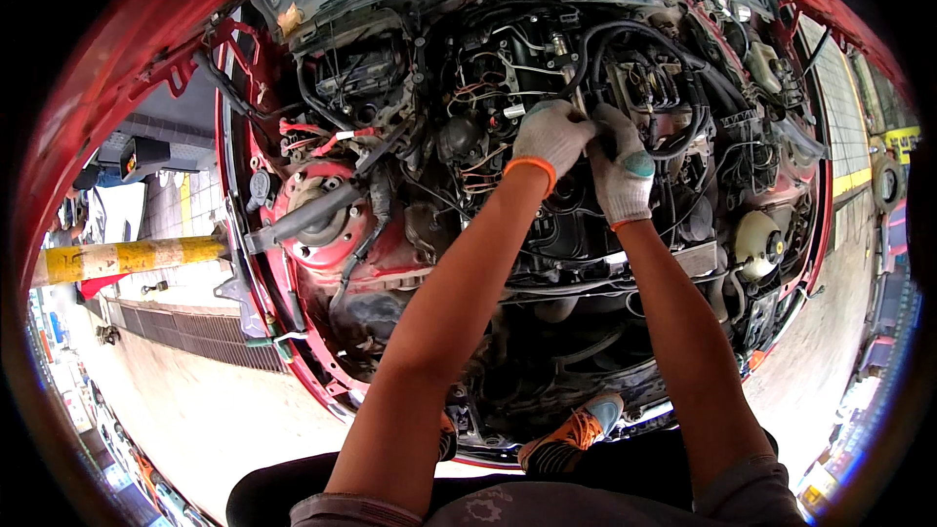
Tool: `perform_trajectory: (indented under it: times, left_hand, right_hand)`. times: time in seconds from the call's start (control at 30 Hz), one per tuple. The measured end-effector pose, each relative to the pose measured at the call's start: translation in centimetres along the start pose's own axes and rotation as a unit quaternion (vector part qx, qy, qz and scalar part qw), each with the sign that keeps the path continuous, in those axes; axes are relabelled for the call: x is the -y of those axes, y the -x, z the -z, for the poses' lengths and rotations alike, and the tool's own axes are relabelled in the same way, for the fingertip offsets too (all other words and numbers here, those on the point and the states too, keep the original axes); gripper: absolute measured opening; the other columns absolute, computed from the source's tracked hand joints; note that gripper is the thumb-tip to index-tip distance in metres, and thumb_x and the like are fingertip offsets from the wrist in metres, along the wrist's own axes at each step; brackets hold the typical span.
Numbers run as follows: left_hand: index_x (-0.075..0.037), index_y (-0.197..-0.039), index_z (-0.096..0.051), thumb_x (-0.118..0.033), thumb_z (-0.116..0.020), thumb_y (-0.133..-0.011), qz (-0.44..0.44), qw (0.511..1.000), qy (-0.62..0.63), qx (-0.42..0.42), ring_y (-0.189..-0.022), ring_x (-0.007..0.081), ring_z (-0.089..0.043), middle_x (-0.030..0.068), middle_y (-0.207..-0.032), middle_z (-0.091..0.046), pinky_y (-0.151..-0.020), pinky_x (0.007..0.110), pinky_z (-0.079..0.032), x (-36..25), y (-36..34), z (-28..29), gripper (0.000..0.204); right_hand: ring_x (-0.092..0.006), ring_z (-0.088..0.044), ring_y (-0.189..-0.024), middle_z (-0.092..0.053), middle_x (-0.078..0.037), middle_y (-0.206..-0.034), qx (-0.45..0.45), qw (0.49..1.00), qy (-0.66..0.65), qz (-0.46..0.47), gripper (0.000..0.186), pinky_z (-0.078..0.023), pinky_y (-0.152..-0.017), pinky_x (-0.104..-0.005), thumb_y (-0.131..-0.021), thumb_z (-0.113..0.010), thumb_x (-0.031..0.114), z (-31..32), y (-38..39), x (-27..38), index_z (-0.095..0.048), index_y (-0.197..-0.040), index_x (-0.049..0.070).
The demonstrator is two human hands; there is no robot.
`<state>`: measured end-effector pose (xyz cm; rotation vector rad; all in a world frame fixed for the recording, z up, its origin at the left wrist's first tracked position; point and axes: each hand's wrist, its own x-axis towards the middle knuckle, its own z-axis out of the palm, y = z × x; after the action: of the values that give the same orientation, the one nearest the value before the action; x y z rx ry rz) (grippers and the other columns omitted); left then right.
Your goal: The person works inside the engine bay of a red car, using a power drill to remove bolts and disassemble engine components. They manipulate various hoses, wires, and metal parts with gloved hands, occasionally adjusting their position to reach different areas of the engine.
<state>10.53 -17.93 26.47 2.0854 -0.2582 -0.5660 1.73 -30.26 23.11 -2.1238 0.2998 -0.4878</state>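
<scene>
Both my hands wear pale knitted gloves with orange cuffs and meet over the middle of a car engine. My left hand is closed, with fingers and thumb curled together. Whatever it grips is hidden by the glove. Close beside it, my right hand, its glove soiled and marked with a teal patch, also has its fingers bent inward. I cannot make out what is in them. Just beyond them runs a thick black hose, and a slim metal pipe lies left of that hose.
A red strut tower stands at the left, crossed by a grey bar beside a yellow-and-white pole. At the right sits a cream fluid reservoir. The raised red hood arches over the bay; loose wires lie near my left wrist.
</scene>
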Motion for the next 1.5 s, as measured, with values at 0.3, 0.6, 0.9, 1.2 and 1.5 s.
perform_trajectory:
  times: [0.3, 0.6, 0.9, 1.2, 1.5]
  left_hand:
    - [0.002, -0.098, -0.077, -0.040, -0.078, -0.089, 0.080, 0.986, 0.082, 0.122, -0.071, 0.0224, -0.072, 0.0136, -0.082, -0.074, -0.067, 0.035, -0.059, -0.8, -1.2, 2.0, 0.043]
    - [-0.010, -0.120, -0.077, -0.042, -0.067, -0.096, -0.026, 0.975, -0.050, -0.216, -0.108, 0.0306, -0.072, 0.0132, -0.119, -0.076, -0.099, 0.039, -0.053, 5.2, -3.2, 9.2, 0.041]
    - [-0.017, -0.120, -0.079, -0.028, -0.066, -0.097, -0.215, 0.910, -0.342, -0.093, -0.137, 0.0249, -0.052, 0.0014, -0.137, -0.068, -0.116, 0.040, -0.039, 11.6, -11.1, 8.9, 0.029]
    - [-0.020, -0.111, -0.082, -0.028, -0.069, -0.092, -0.154, 0.920, -0.347, -0.095, -0.127, 0.0358, -0.053, 0.0027, -0.132, -0.070, -0.112, 0.043, -0.044, 9.7, -11.0, 6.5, 0.025]
    - [-0.016, -0.116, -0.080, -0.030, -0.069, -0.092, -0.176, 0.909, -0.369, -0.083, -0.129, 0.0370, -0.053, 0.0048, -0.134, -0.069, -0.111, 0.045, -0.045, 10.8, -11.5, 6.8, 0.029]
  right_hand:
    - [-0.0237, -0.068, -0.117, -0.070, -0.017, -0.129, 0.013, 0.999, -0.022, -0.029, 0.043, -0.053, -0.102, -0.0361, -0.099, -0.065, 0.003, -0.3, -0.1, -0.5, -0.058, -0.141, -0.002]
    - [-0.0208, -0.071, -0.107, -0.075, -0.014, -0.116, -0.077, 0.992, -0.077, -0.069, 0.031, -0.054, -0.095, -0.0326, -0.099, -0.064, 0.007, -0.2, -0.8, 0.0, -0.065, -0.129, 0.000]
    - [-0.0236, -0.073, -0.110, -0.076, -0.016, -0.117, -0.074, 0.992, -0.060, -0.083, 0.029, -0.056, -0.095, -0.0338, -0.098, -0.066, 0.010, -0.5, -0.9, -0.1, -0.069, -0.125, 0.002]
    - [-0.0253, -0.073, -0.110, -0.076, -0.015, -0.118, -0.081, 0.991, -0.051, -0.089, 0.026, -0.055, -0.096, -0.0339, -0.097, -0.068, 0.011, -0.3, -0.9, -0.4, -0.071, -0.122, 0.003]
    - [-0.0254, -0.075, -0.105, -0.077, -0.015, -0.112, -0.082, 0.992, -0.011, -0.093, 0.023, -0.057, -0.092, -0.0346, -0.098, -0.068, 0.012, -0.3, -0.9, -0.1, -0.073, -0.118, 0.003]
